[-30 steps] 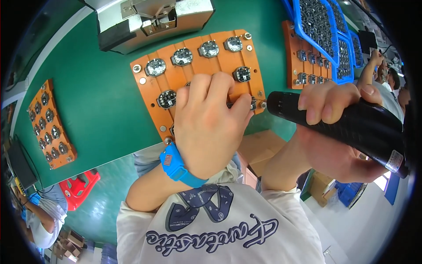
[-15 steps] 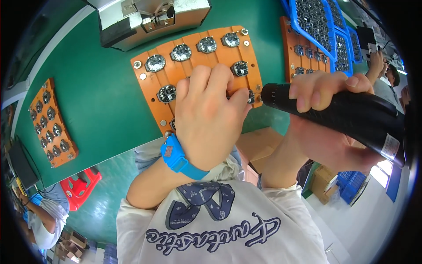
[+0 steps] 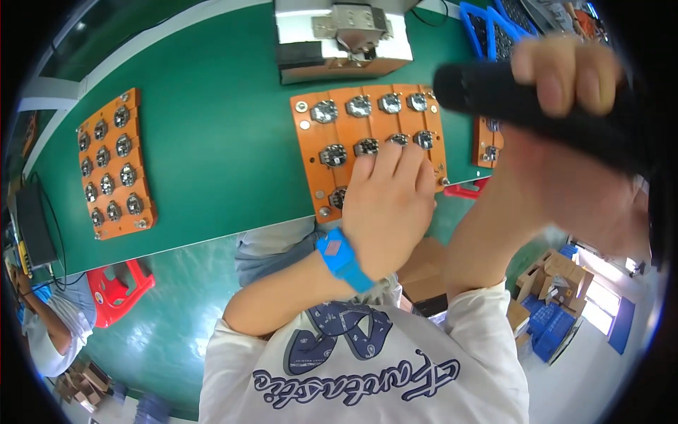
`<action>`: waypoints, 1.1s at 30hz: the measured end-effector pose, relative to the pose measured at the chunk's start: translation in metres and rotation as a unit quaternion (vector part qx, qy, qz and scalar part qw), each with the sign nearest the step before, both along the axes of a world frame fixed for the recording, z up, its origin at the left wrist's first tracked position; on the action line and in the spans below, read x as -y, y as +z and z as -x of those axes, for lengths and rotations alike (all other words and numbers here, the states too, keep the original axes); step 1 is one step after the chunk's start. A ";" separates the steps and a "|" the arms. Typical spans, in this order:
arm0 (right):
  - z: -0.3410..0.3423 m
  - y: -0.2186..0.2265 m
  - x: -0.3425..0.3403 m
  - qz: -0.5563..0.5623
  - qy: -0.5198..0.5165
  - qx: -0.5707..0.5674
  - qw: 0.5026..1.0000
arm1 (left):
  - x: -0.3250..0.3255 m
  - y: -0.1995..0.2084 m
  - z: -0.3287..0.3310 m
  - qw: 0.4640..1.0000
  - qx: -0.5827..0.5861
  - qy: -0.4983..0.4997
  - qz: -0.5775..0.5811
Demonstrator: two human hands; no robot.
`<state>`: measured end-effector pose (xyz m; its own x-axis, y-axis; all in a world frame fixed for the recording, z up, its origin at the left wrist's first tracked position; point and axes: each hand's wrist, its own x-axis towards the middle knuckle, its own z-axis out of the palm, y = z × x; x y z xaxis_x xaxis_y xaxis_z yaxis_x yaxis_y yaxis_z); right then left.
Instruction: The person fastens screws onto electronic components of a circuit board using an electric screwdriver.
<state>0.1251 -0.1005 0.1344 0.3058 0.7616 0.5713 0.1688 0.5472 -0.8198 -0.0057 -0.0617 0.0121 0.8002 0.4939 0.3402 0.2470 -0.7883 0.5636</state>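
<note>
An orange fixture board (image 3: 321, 134) lies on the green table, with several round, silver-and-black circuit modules set in rows. My left hand (image 3: 392, 205), a blue band at its wrist, rests over the board's near right part. Its fingers are stretched forward onto the modules (image 3: 398, 139) of the middle row, and the hand covers some of the nearer ones. Raised above the board's right side, my right hand (image 3: 565, 155) wraps around a black electric screwdriver (image 3: 487, 88). Motion blurs that hand and the tool, and the tool's tip cannot be made out.
At the left stands a second orange board (image 3: 109, 166) filled with similar modules. A metal-and-white device (image 3: 344, 42) sits behind the middle board. Blue trays (image 3: 487, 32) and another orange board (image 3: 487, 145) are at the right. A red stool (image 3: 120, 293) and a person (image 3: 53, 321) are at lower left.
My right hand has lifted the electric screwdriver up and away from the board's right edge. My left hand's fingers have straightened along the modules. The whole view has shifted, too.
</note>
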 end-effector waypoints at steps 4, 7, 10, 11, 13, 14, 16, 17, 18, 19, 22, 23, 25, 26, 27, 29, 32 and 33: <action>0.003 0.000 -0.017 -0.003 0.031 0.002 1.000 | -0.014 0.016 0.047 0.997 0.045 -0.011 0.065; 0.003 -0.002 -0.026 -0.004 0.050 0.004 0.999 | -0.030 0.005 0.079 0.993 0.065 0.008 0.095; 0.003 -0.003 -0.027 -0.003 0.063 0.004 0.998 | -0.045 -0.005 0.104 0.990 0.078 0.002 0.119; 0.004 -0.004 -0.028 -0.002 0.068 0.003 0.998 | -0.048 -0.010 0.109 0.989 0.086 0.014 0.119; 0.005 -0.004 -0.026 0.000 0.077 0.002 0.997 | -0.051 -0.016 0.116 0.988 0.095 0.024 0.122; 0.006 -0.005 -0.027 0.001 0.083 0.002 0.997 | -0.053 -0.019 0.119 0.987 0.090 0.031 0.133; 0.007 -0.008 -0.029 0.005 0.096 0.002 0.995 | -0.056 -0.024 0.121 0.984 0.078 0.036 0.156; 0.008 -0.009 -0.028 0.009 0.104 0.000 0.995 | -0.057 -0.022 0.121 0.983 0.077 0.040 0.161; 0.009 -0.011 -0.026 0.015 0.113 -0.002 0.994 | -0.058 -0.019 0.119 0.986 0.067 0.026 0.148; 0.011 -0.013 -0.025 0.021 0.121 -0.005 0.992 | -0.059 -0.019 0.117 0.989 0.056 0.012 0.136; 0.048 -0.025 0.006 0.049 0.056 -0.021 0.997 | -0.055 -0.024 0.111 0.989 0.053 0.011 0.138; 0.052 -0.032 0.014 0.050 0.049 -0.019 0.997 | -0.055 -0.024 0.109 0.989 0.051 0.003 0.139; 0.052 -0.046 0.017 0.048 0.061 -0.023 0.997 | -0.054 -0.024 0.103 0.989 0.041 0.003 0.141; 0.053 -0.052 0.017 0.040 0.078 -0.028 0.996 | -0.053 -0.025 0.102 0.990 0.054 0.014 0.132; 0.057 -0.057 0.017 0.040 0.081 -0.031 0.995 | -0.052 -0.025 0.101 0.990 0.066 0.025 0.123; 0.064 -0.065 0.018 0.023 0.020 -0.040 0.999 | -0.052 -0.029 0.099 0.990 0.067 0.027 0.119; 0.065 -0.064 0.016 0.032 0.032 -0.046 0.998 | -0.050 -0.030 0.098 0.990 0.069 0.028 0.117; 0.064 -0.063 0.015 0.036 0.038 -0.049 0.997 | -0.049 -0.030 0.097 0.990 0.068 0.031 0.118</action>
<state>0.0609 -0.1154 0.0712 0.2970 0.8231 0.4840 0.0462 0.4939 -0.8683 -0.1025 -0.0124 -0.0183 0.7202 0.6195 0.3124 0.1994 -0.6161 0.7620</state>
